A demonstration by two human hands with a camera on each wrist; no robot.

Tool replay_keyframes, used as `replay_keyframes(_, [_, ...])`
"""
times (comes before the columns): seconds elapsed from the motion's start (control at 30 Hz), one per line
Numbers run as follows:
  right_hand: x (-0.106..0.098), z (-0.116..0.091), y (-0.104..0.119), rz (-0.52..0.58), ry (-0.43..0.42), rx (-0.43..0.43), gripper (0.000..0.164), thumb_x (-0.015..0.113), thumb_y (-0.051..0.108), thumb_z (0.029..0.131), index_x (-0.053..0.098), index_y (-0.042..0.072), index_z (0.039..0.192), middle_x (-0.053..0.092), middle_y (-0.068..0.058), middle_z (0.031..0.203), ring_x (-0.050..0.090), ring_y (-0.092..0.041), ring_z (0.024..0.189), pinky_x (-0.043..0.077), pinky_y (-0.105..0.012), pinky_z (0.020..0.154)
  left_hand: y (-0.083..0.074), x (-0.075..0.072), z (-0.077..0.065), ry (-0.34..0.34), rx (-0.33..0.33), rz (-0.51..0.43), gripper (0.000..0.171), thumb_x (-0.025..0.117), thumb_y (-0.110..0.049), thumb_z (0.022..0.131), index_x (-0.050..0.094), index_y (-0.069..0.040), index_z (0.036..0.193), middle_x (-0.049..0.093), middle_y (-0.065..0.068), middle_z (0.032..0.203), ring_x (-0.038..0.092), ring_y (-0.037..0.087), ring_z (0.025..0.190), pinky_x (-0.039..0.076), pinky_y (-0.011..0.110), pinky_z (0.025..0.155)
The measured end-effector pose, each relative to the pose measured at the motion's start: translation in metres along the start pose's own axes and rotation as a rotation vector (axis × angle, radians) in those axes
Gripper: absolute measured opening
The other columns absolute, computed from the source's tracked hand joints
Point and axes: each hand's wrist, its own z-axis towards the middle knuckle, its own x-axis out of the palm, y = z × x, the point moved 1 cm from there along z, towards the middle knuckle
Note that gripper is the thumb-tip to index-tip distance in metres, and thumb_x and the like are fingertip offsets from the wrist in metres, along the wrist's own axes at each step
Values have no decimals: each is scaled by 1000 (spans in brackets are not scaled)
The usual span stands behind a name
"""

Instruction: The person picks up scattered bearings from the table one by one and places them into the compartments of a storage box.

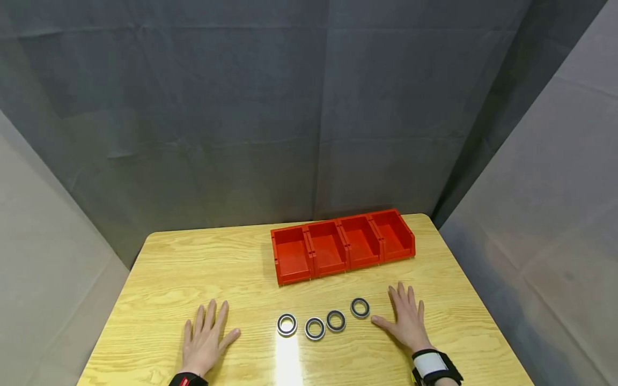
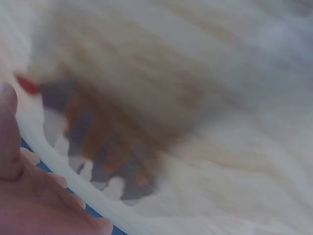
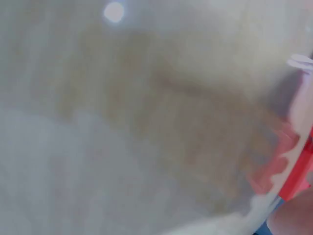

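Note:
Several ring-shaped ball bearings with dark seals and steel rims lie in an uneven row between the hands: a leftmost bearing, two close together, a bearing and a bearing, and a rightmost bearing set a little farther back. My right hand rests on the table with fingers spread, its thumb tip close beside the rightmost bearing. Well to the left of the row, my left hand lies with straight, spread fingers and holds nothing. In the left wrist view the left hand shows at the lower left edge.
Behind the bearings a red bin row with several open compartments stands angled near the back edge of the wooden table. A dark grey curtain hangs behind, with pale panels on both sides.

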Motion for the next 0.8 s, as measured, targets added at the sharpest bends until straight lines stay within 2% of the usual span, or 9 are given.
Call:
replay_keyframes(0.2, [-12, 16, 4, 19, -43, -36, 76, 66, 41, 95, 41, -7, 148, 29, -36, 158, 20, -59, 147, 16, -80, 112, -18, -1, 11, -4, -19, -33, 81, 52, -53, 100, 20, -11, 161, 8, 27, 167, 1, 53, 153, -6, 76, 117])
replay_keyframes(0.4, [-21, 34, 6, 114, -27, -24, 65, 51, 34, 105, 36, -11, 150, 29, -38, 157, 20, -59, 147, 18, -76, 115, -34, 7, 22, 10, -55, -105, 85, 47, -55, 102, 13, -6, 162, 9, 25, 168, 0, 52, 154, -4, 76, 118])
replay_keyframes(0.57, [-26, 53, 8, 185, -17, -8, 60, 40, 31, 109, 32, -11, 151, 28, -37, 157, 17, -58, 148, 16, -71, 120, -49, 6, 34, 1, -57, -167, 85, 47, -53, 102, 13, -2, 161, 13, 25, 167, 3, 51, 154, -1, 76, 119])
replay_keyframes(0.8, [-36, 72, 16, 222, -15, 6, 58, 36, 29, 110, 29, -11, 152, 30, -36, 157, 25, -54, 147, 22, -65, 121, -68, 2, 48, -11, -29, -223, 83, 42, -55, 104, 15, 0, 160, 18, 26, 166, 9, 49, 154, 4, 73, 121])
